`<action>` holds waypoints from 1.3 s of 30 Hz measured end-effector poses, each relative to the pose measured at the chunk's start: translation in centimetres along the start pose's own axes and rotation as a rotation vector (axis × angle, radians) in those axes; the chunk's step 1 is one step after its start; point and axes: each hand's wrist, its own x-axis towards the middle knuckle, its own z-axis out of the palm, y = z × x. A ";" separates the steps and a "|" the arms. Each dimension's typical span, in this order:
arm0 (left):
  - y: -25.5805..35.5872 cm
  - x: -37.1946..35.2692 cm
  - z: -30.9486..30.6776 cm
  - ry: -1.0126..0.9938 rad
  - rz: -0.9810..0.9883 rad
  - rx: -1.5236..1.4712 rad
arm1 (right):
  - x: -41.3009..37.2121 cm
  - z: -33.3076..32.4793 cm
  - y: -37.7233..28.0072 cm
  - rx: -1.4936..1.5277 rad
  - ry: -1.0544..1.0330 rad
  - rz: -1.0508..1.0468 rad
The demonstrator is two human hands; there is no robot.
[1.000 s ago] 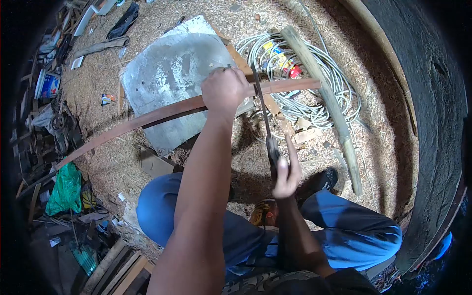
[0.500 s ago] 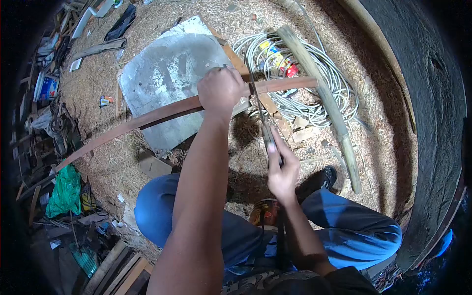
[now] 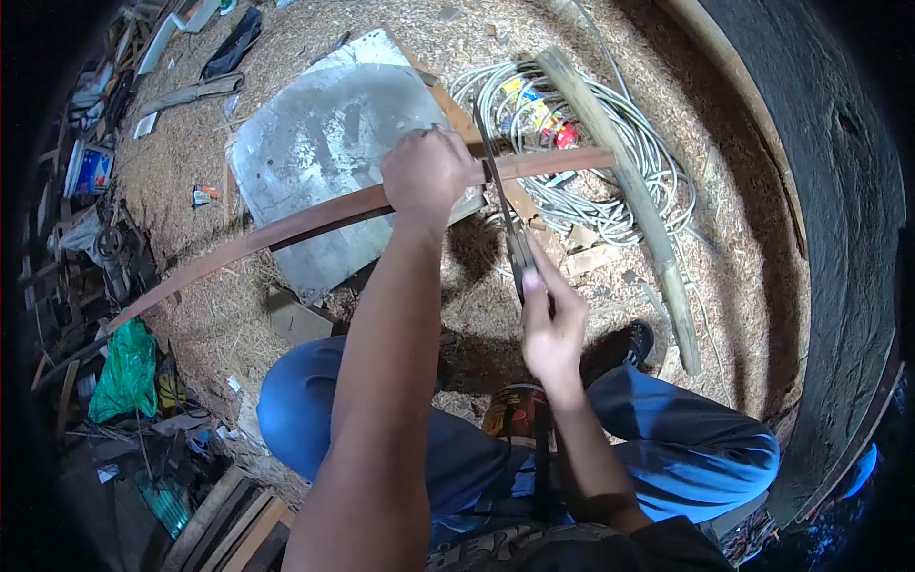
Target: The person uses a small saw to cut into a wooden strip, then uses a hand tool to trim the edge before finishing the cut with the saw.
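Note:
My left hand (image 3: 427,176) is closed around a long, reddish wooden strip (image 3: 276,232), pressing it over a worn grey metal sheet (image 3: 334,143). In my right hand (image 3: 553,334) is a saw (image 3: 503,195), its dark, narrow blade seen nearly edge-on. The blade crosses the strip just right of my left fist and touches it. Beyond the blade, the strip's right end reaches a rough wooden pole (image 3: 610,133). My fingers hide most of the saw's handle.
A coil of grey cable (image 3: 658,181) lies under the pole. Wood shavings cover the ground. A large dark timber (image 3: 820,238) stands along the right. At left are a green plastic bag (image 3: 124,377) and scrap wood. A labelled can (image 3: 515,412) sits between my legs.
My right hand has drawn the saw slightly back toward me and a little to the right. My left hand and the wooden strip have stayed almost still.

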 end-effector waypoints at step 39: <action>0.0 0.0 -0.3 0.036 0.005 -0.002 | 1.7 0.7 0.4 0.261 -0.006 0.054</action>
